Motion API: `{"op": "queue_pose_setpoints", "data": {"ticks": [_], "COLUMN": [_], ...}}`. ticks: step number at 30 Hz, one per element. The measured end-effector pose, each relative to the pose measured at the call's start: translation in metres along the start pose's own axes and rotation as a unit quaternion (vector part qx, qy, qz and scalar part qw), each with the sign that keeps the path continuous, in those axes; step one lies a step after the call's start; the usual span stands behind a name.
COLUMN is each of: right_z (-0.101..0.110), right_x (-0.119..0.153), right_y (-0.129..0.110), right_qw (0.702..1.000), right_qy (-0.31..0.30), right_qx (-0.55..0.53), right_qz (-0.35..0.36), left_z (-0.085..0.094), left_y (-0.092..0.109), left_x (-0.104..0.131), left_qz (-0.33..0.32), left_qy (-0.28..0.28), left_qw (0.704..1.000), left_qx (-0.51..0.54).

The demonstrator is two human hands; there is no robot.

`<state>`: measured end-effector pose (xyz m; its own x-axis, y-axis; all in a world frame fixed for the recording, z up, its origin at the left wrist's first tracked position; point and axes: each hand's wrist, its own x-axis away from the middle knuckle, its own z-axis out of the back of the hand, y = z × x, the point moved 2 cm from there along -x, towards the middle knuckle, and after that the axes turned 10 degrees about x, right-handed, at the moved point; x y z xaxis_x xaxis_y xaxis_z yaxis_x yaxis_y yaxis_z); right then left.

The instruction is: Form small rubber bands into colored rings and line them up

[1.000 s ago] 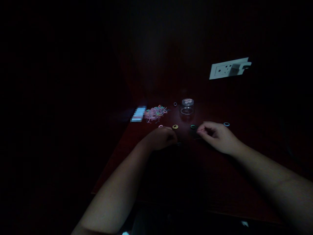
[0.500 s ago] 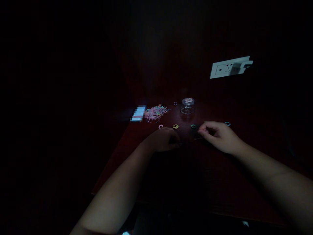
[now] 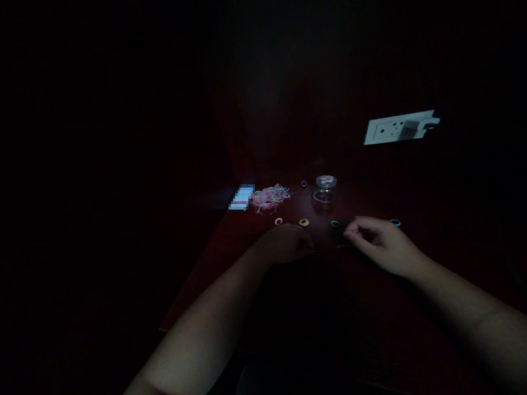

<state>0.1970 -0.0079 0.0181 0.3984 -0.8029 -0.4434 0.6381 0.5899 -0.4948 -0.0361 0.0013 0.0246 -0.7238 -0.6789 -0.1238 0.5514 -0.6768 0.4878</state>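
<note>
Dim light falls on my left hand (image 3: 288, 244), which rests low over the dark red table. Its fingers curl toward the thumb in a pinch, and what they hold is too dark to make out. Just in front of it lie a pink hair band (image 3: 279, 221) and a yellow hair band (image 3: 304, 223). My right hand (image 3: 381, 241) pinches thumb and forefinger together near the tabletop; something small and pinkish may show at the tips. A green hair band (image 3: 335, 224) lies left of those fingertips, and a blue hair band (image 3: 396, 223) sits behind the knuckles.
A pile of thin colourful hair bands (image 3: 272, 198) lies at the back left beside a bright, blurred-out rectangle (image 3: 242, 197). A clear lidded jar (image 3: 324, 193) stands behind my hands, with a pale band (image 3: 303, 184) to its left. A socket panel (image 3: 382, 131) with a plug is on the wall.
The whole view has shifted, so everything sits slightly further right and lower. My left fingers have drawn closer to the thumb. My right hand keeps its pinch.
</note>
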Motion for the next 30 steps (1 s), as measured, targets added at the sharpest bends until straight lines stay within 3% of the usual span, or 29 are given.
{"op": "queue_pose_setpoints", "data": {"ticks": [10, 12, 15, 18, 20, 25, 30], "right_z": [-0.002, -0.003, 0.001, 0.011, 0.021, 0.034, 0.033], "right_x": [0.0, 0.001, 0.001, 0.0, -0.002, -0.004, -0.004], "right_y": [0.006, 0.006, 0.007, 0.011, 0.014, 0.017, 0.011], "right_qw": [0.999, 0.999, 0.999, 0.996, 0.988, 0.95, 0.947], "right_qy": [-0.011, -0.013, -0.003, 0.046, 0.118, 0.259, 0.27], "right_qx": [-0.018, -0.02, -0.02, -0.009, 0.002, 0.048, 0.048], "right_qz": [-0.031, -0.032, -0.04, -0.071, -0.101, -0.168, -0.167], "left_z": [0.007, 0.007, 0.015, 0.026, 0.029, 0.03, 0.03], "left_y": [-0.011, -0.016, -0.031, -0.057, -0.075, -0.103, -0.113], "left_x": [0.006, 0.005, 0.008, 0.017, 0.023, 0.026, 0.022], "left_qz": [0.017, 0.044, 0.14, 0.279, 0.38, 0.39, 0.38], "left_qy": [0.087, 0.098, 0.159, 0.22, 0.193, 0.179, 0.185], "left_qw": [0.996, 0.994, 0.977, 0.933, 0.9, 0.898, 0.9], "left_qx": [0.028, 0.03, 0.002, -0.059, -0.087, -0.097, -0.108]}}
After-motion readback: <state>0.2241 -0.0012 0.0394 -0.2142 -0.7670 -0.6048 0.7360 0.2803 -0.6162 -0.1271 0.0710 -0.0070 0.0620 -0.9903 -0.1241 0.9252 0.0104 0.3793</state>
